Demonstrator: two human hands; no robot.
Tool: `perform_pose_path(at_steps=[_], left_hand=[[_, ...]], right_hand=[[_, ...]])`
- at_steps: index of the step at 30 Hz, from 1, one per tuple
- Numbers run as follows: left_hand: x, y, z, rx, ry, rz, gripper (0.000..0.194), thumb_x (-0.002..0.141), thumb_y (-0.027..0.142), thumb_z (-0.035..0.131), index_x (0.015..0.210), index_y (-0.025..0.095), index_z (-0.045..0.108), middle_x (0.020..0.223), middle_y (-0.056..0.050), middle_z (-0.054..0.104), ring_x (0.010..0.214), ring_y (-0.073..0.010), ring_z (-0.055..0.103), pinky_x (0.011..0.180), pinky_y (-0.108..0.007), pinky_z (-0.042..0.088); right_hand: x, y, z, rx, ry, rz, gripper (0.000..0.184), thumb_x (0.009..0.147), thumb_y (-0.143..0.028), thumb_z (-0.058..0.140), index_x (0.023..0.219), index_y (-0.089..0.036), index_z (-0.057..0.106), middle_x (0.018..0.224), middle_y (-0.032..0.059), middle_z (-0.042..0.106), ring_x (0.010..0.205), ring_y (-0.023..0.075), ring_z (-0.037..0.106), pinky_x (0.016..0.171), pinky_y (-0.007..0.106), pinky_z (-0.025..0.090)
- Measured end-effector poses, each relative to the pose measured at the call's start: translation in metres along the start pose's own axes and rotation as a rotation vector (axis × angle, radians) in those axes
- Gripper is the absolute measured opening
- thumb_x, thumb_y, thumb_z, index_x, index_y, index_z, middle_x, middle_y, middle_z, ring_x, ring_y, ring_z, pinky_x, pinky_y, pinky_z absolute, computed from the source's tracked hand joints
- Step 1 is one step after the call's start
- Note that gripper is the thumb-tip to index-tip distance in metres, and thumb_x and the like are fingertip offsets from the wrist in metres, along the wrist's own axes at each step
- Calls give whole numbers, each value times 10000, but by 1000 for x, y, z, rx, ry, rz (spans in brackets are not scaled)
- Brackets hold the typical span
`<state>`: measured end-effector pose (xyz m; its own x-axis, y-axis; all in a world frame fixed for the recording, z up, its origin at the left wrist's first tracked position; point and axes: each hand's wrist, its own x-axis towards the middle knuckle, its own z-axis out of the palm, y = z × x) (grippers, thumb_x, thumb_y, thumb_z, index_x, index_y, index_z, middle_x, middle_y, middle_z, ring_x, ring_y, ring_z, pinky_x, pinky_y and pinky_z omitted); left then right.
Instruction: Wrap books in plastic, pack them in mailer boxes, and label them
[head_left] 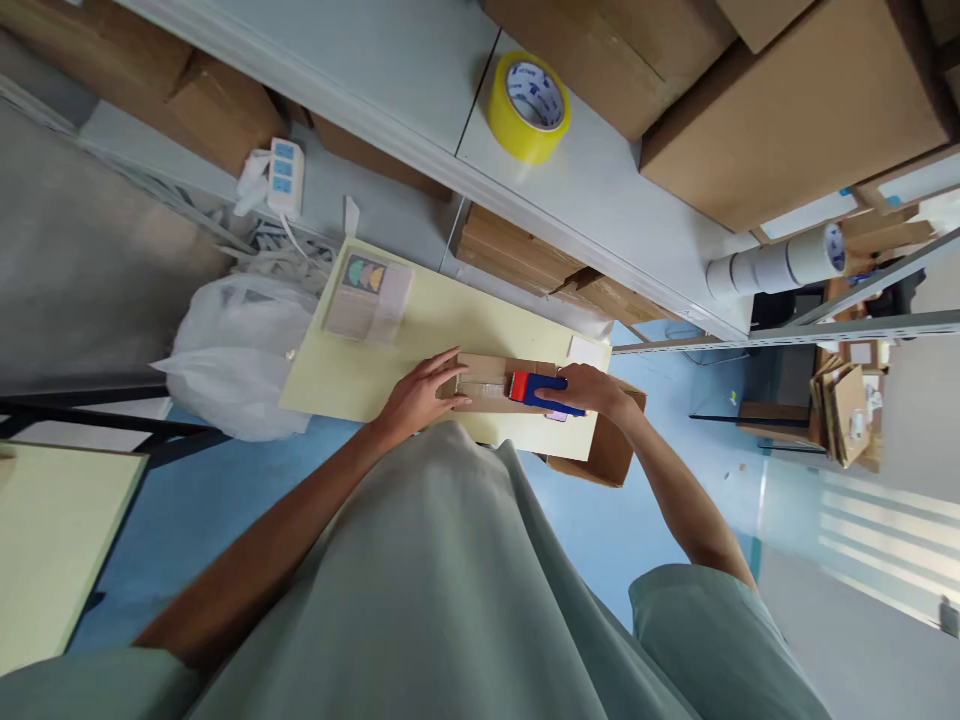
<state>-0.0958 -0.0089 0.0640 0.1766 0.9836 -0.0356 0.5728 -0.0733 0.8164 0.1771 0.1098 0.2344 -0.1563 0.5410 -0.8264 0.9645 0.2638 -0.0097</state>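
A narrow cardboard box (pixel 491 368) lies on the pale yellow table, with a strip of clear tape (pixel 481 389) along its top. My left hand (pixel 420 395) grips the box's left end, its fingers spread around the far and near edges. In my right hand (pixel 589 388) is a blue tape dispenser (pixel 541 388) with a red front end, closed in my fingers. Its red end rests at or just above the right part of the box; contact is hard to make out. A small pinkish item (pixel 556 415) shows partly under the dispenser.
On the table (pixel 330 385) lies a clear plastic-covered packet (pixel 371 295). The shelf above holds a yellow tape roll (pixel 529 105), white rolls (pixel 780 265) and large cartons (pixel 795 110). A power strip (pixel 286 178) and a white plastic bag (pixel 240 350) are left; an open carton (pixel 619 445) stands below the table's right end.
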Motion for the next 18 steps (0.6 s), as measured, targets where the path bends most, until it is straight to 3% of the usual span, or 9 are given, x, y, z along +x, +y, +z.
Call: perform_pose_path(at_steps=[5,11,14,18], left_hand=[[-7,27,8,167,63,7,515,992,429,618,1477,260,657,1704,-116,473,1592,-387,415,1305,-631,359],[9,70,61,273,106,-76,718,1087,377,372,1716,51,258,1800,-223,226,1700,-375,105,1364,-655,195],[21,72,86,328,167,-138,736,1110,422,315,1743,74,173,1806,-223,198,1699,-379,82,1359,-680,175],[25,65,97,413,201,-161,713,1120,431,313,1753,132,182,1812,-191,208,1702,-358,81,1366,-672,154]], right_hand=[[9,10,10,-16,61,-60,644,982,-771,578,1159,-183,774,1064,165,813,999,307,762,741,312,482],[20,20,16,-12,78,-145,610,1003,-691,587,1347,-209,732,1195,182,809,1112,353,763,810,346,536],[18,23,14,11,80,-205,599,1025,-642,577,1495,-277,650,1222,138,813,1134,335,766,860,351,541],[14,29,12,36,80,-238,606,1031,-634,580,1507,-264,648,1254,149,802,1154,329,761,900,357,543]])
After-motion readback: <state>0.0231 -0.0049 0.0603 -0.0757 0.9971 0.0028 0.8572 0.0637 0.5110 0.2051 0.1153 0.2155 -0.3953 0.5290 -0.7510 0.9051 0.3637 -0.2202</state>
